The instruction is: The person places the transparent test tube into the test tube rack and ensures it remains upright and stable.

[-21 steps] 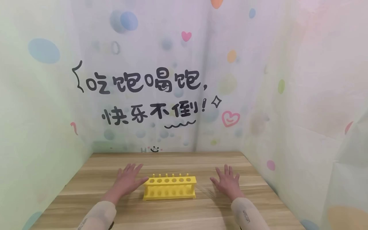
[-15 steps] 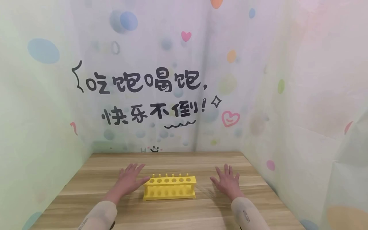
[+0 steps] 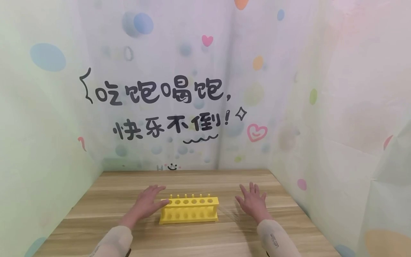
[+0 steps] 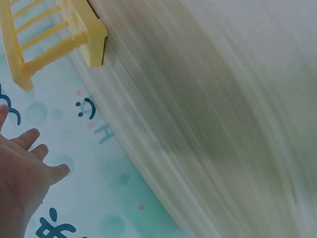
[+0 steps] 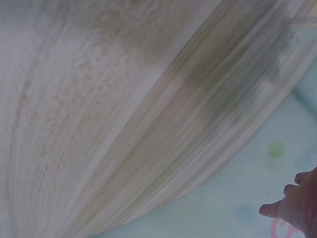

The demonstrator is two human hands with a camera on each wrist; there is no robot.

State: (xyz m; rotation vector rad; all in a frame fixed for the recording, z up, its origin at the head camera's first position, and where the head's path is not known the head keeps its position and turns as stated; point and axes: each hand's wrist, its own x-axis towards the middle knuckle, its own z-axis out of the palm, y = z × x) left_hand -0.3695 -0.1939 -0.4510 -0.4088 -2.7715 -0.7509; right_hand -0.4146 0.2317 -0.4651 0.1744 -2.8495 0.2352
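Note:
A yellow test tube rack (image 3: 189,206) with a row of round holes and upright pegs along its back stands on the wooden table. Just left of it is my left hand (image 3: 148,201), fingers extended; its thumb overlaps the rack's top left end in the head view. The left wrist view shows this hand (image 4: 22,173) with fingers spread and the rack (image 4: 91,44) near it. To the rack's right, my right hand (image 3: 253,201) is held with spread fingers and nothing in it. Between that hand and the rack lies a clear, tube-like thing (image 5: 296,34), only faint in the head view.
The wood-grain table (image 3: 192,239) is bounded by a printed curtain (image 3: 179,53) with dark lettering at the back. Pale dotted sheets hang along the left (image 3: 41,125) and right (image 3: 337,107) sides.
My left hand has shifted right toward the rack, its fingers turning inward and its thumb coming over the rack's left end. The right hand and the rack stay nearly still.

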